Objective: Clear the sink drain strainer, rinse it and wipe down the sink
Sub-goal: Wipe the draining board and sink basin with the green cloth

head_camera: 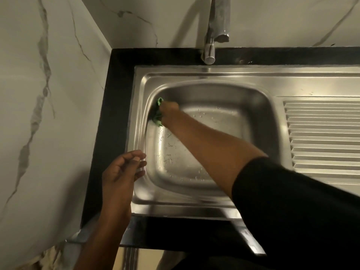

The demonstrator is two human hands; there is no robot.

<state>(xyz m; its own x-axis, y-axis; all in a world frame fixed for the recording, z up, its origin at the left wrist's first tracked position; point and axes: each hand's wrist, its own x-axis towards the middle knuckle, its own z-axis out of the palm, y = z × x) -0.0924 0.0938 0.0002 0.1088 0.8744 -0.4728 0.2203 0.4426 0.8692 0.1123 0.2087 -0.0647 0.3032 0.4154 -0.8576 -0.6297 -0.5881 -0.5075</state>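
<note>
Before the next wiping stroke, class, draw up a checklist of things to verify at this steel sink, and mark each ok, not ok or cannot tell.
1. Green cleaning cloth gripped in the right hand: ok.
2. Cloth pressed against the far left wall of the stainless steel sink basin: ok.
3. Left hand free, fingers loosely curled above the basin's near left rim, holding nothing: ok.
4. Chrome tap shut off, no stream falling from it: ok.
5. Basin floor dry: not ok, water droplets remain on it.
6. Drain strainer back in place: cannot tell, the right forearm crosses the basin and no strainer shows.
</note>
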